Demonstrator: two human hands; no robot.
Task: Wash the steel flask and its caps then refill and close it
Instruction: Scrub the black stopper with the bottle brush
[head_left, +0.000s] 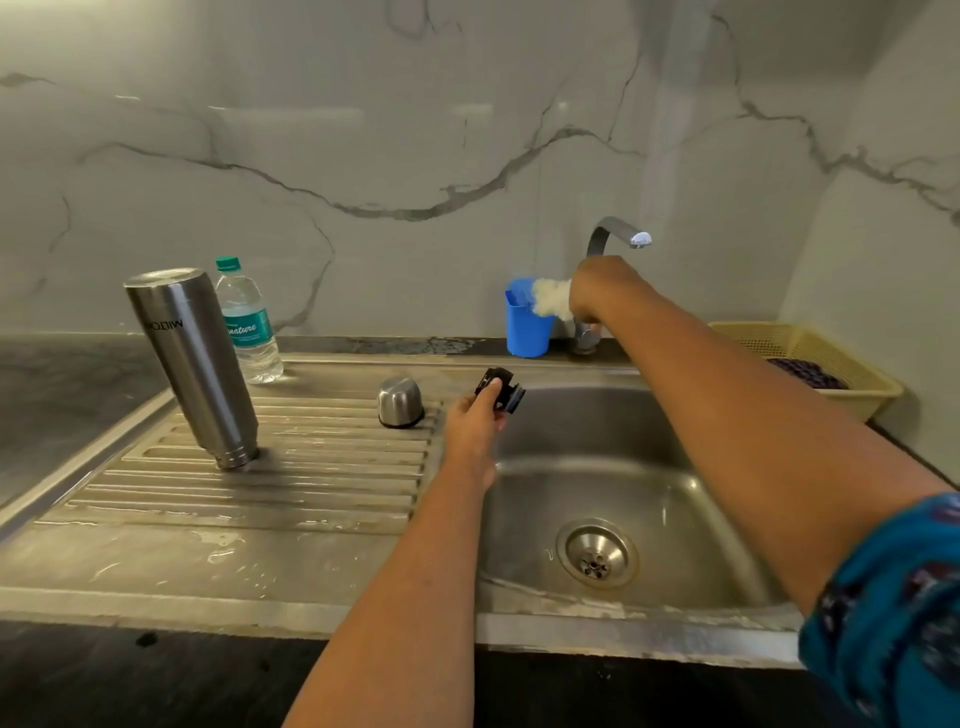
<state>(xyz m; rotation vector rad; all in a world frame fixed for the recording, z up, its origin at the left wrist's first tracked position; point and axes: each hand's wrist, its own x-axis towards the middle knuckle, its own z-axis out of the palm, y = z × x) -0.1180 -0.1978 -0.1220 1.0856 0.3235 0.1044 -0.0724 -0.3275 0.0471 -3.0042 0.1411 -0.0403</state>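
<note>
Left hand (475, 421) fingers pinch the black inner cap (500, 388); right hand (597, 288) fingers clutch a white scrubber (551, 297).

Dim, even indoor light with a greenish cast. Soft glare patches on the marble wall (291, 119) and a bright spot on the tap spout (641, 239). Wet sheen on the drainboard (223, 551). Wide-angle bending at the edges; the sleeve (893, 613) is blurred, overall focus soft.

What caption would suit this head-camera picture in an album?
Left hand holds black inner cap over sink; right hand puts scrubber at blue cup.
</note>
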